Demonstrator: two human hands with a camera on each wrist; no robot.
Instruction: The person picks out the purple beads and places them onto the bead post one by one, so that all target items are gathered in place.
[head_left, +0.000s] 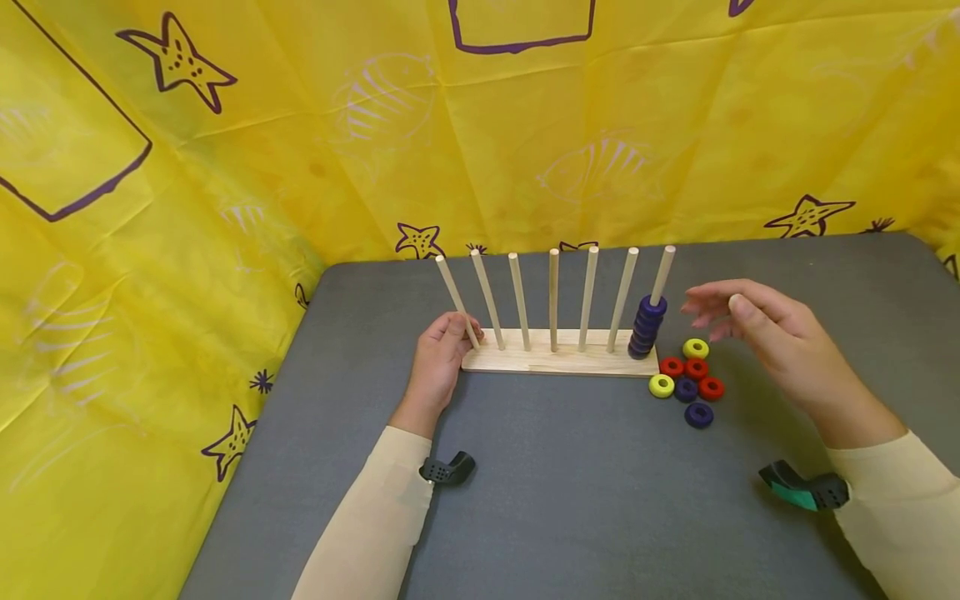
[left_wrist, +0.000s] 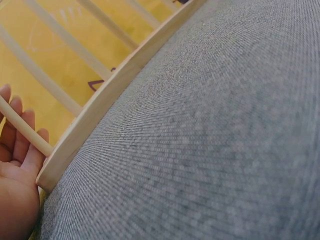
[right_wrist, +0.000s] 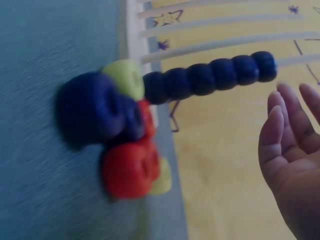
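A wooden peg stand (head_left: 558, 362) lies across the table, with several upright pegs along its base. My left hand (head_left: 444, 350) holds its left end, fingers curled behind the outermost peg (left_wrist: 26, 127). On the far-right peg sits a stack of dark blue rings (head_left: 647, 327), also clear in the right wrist view. My right hand (head_left: 780, 337) hovers to the right of that peg, fingers loosely bent and holding nothing. Just below it lie loose rings: two yellow rings (head_left: 662, 386), three red rings (head_left: 711, 388) and two dark blue rings (head_left: 699, 415).
The dark grey tabletop (head_left: 555, 492) spreads in front of the stand. Behind and to the left hangs a yellow cloth (head_left: 495, 150) printed with fish and starfish. Each wrist wears a black device (head_left: 448, 469).
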